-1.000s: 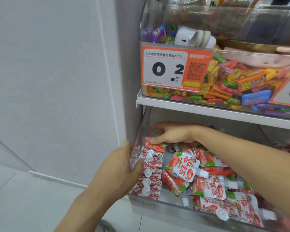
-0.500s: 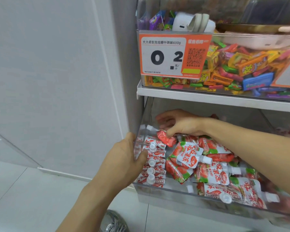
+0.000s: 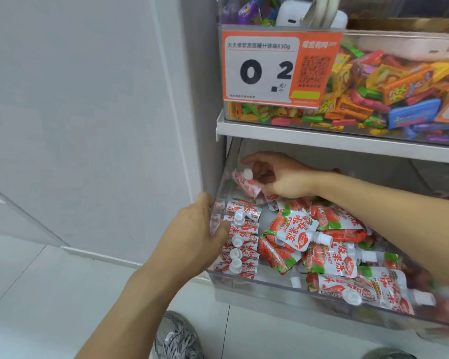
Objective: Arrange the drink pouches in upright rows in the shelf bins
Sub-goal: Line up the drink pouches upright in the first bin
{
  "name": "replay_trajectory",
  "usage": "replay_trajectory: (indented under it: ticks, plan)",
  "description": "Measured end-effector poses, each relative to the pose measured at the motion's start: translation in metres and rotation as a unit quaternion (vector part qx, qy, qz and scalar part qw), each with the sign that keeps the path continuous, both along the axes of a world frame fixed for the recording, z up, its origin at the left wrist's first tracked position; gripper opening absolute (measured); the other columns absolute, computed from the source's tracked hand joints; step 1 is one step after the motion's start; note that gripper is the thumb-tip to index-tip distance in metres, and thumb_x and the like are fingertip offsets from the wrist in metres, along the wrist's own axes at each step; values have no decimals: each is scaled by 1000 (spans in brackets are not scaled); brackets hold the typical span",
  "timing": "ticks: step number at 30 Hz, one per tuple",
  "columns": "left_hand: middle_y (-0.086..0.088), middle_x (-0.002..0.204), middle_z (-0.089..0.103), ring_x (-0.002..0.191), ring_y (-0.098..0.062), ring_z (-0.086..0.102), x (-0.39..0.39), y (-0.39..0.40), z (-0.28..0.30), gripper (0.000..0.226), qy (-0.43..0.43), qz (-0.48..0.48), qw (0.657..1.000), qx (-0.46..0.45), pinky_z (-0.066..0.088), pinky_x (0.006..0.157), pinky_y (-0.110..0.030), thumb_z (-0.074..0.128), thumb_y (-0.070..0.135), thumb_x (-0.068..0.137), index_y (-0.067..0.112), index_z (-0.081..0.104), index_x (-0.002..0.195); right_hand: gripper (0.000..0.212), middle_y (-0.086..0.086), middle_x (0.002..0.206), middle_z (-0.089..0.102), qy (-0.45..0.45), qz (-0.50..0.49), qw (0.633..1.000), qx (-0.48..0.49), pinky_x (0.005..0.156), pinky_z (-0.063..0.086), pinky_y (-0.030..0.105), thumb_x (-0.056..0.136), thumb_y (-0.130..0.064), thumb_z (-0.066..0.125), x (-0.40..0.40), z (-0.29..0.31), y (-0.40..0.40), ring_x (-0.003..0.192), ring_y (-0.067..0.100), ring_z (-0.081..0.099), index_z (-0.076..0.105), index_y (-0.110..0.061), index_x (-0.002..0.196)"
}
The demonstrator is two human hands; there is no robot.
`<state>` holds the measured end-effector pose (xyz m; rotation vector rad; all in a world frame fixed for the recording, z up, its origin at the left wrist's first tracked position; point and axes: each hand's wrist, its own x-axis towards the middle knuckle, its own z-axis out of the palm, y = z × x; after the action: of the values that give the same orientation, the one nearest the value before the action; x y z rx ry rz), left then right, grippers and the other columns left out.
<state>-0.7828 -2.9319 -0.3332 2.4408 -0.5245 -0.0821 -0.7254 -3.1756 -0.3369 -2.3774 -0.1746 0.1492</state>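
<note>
While pinched, pouch (image 3: 246,183) juts left of right hand (image 3: 283,177) fingers (image 3: 263,174).

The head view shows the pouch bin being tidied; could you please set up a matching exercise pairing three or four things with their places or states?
Things:
1. left hand
2. right hand
3. price label
4. row of upright pouches

Places or states:
A. on the front of the candy bin above
B. grips the bin's left wall
C. stands along the bin's left side
D. holds a pouch at the back of the bin

Pairs: 1-B, 2-D, 3-A, 4-C
</note>
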Motion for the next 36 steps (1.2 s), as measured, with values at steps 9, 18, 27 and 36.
replay_trajectory:
  ticks: [9, 18, 27, 36]
  plan:
    - [2, 88, 66, 75, -19, 61, 0, 1, -1, 27, 9, -1, 1000, 1, 44, 61, -31, 56, 43, 90, 24, 47, 107, 73, 1, 105, 61, 37, -9, 968, -249, 77, 54, 38, 74, -68, 69, 11, -5, 25, 88, 20, 61, 43, -20, 122]
    - [2, 94, 66, 74, -18, 57, 0, 1, 0, 25, 6, -9, 1000, 10, 36, 54, -26, 56, 41, 91, 23, 46, 106, 27, -9, 100, 66, 142, 71, 980, -120, 41, 39, 6, 94, -11, 63, 8, 10, 21, 55, -11, 59, 67, -19, 120]
    - [-1, 84, 68, 63, -19, 66, 2, -2, -3, 8, 3, -1, 1000, 12, 54, 59, -37, 48, 30, 96, 22, 44, 98, 44, 12, 114, 72, 259, 48, 965, -10, 94, 42, 73, 78, -2, 63, 7, -1, 19, 113, 47, 61, 70, -27, 114]
    - [1, 88, 67, 65, -17, 66, 1, -1, -1, 10, 15, -4, 1000, 11, 51, 56, -30, 48, 32, 96, 24, 44, 101, 74, -7, 131, 61, 180, 136, 966, -127, 105, 46, 34, 74, -9, 84, 0, 9, 7, 115, 7, 57, 53, -30, 138]
